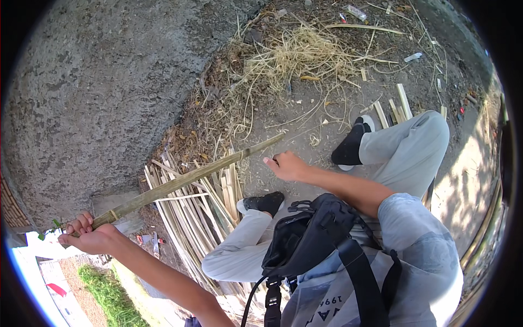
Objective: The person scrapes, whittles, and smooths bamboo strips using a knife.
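A long split bamboo strip (180, 182), greenish brown with visible joints, slants up from the lower left toward the middle. My left hand (90, 233) is closed around its lower left end, that arm stretched far out. Just below the strip's other end is my right hand (287, 165), apart from the strip. Its fingers are curled in and the thumb points left; whatever it may hold is hidden. Beneath the strip lies a pile of pale split bamboo strips (182, 218), beside my left foot (264, 204).
A rough grey concrete wall (109, 92) rises at the left. Curly bamboo shavings (305, 52) lie heaped on the dirt ahead. More cut bamboo pieces (402, 103) are beyond my right foot (353, 143). A black bag (310, 234) hangs at my front.
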`<action>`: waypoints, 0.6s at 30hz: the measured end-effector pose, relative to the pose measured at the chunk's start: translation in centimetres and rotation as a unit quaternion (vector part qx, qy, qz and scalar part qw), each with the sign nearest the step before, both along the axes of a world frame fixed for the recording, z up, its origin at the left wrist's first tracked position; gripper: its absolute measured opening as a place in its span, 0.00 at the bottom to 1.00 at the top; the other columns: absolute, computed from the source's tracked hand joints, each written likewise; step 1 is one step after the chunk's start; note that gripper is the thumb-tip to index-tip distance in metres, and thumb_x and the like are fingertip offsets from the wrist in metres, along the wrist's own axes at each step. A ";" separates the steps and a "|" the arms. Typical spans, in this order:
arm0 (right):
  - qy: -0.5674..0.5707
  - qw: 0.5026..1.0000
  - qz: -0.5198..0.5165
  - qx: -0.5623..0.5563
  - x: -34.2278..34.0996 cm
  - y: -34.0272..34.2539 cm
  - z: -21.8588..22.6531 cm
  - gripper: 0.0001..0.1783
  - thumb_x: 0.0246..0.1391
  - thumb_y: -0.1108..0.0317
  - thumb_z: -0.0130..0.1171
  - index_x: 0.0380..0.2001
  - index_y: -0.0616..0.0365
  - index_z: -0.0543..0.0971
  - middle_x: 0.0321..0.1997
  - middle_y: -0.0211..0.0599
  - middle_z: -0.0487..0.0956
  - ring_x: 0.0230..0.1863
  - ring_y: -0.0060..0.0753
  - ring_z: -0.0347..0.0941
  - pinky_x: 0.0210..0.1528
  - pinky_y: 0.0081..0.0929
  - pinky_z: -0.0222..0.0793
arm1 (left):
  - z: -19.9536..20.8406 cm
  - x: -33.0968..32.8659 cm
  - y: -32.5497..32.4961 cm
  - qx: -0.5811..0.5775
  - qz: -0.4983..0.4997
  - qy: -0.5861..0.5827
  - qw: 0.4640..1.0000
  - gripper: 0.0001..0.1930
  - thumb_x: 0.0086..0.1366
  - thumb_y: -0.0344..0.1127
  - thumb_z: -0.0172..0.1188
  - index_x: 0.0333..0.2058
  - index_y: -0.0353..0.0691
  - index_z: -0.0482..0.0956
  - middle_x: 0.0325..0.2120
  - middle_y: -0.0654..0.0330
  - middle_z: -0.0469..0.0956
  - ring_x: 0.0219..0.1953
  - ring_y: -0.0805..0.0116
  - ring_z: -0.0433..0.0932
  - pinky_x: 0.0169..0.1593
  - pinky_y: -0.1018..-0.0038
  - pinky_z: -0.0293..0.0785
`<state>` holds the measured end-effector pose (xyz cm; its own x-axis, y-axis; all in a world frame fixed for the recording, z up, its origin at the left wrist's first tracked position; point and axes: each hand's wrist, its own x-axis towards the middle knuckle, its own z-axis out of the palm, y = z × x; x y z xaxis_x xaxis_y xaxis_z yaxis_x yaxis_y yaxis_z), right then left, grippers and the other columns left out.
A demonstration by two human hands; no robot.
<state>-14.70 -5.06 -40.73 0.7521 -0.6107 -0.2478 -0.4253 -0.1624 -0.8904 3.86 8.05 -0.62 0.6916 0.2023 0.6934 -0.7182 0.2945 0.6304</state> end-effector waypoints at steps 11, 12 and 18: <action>0.079 0.993 -0.005 0.083 0.0 -0.6 -4.5 0.35 0.62 0.46 0.37 0.19 0.69 0.76 0.23 0.66 0.75 0.29 0.64 0.74 0.34 0.50 0.70 | -0.5 4.3 4.9 -0.017 -0.312 0.007 0.950 0.24 0.69 0.53 0.45 0.17 0.45 0.62 0.11 0.72 0.50 0.11 0.80 0.47 0.18 0.81 0.46; 0.080 0.993 0.007 0.085 0.2 0.2 -4.0 0.35 0.62 0.46 0.37 0.19 0.69 0.76 0.23 0.66 0.75 0.29 0.64 0.74 0.34 0.50 0.70 | 0.1 3.7 5.0 -0.018 -0.229 -0.004 0.973 0.24 0.69 0.53 0.45 0.17 0.45 0.62 0.11 0.71 0.50 0.11 0.79 0.47 0.18 0.80 0.45; -0.023 0.997 0.064 0.029 0.5 2.4 4.9 0.34 0.62 0.46 0.38 0.25 0.67 0.79 0.25 0.65 0.76 0.35 0.65 0.74 0.43 0.53 0.70 | 0.2 2.4 4.3 -0.002 -0.158 -0.006 0.987 0.25 0.68 0.54 0.46 0.17 0.44 0.62 0.11 0.71 0.49 0.12 0.78 0.47 0.18 0.79 0.45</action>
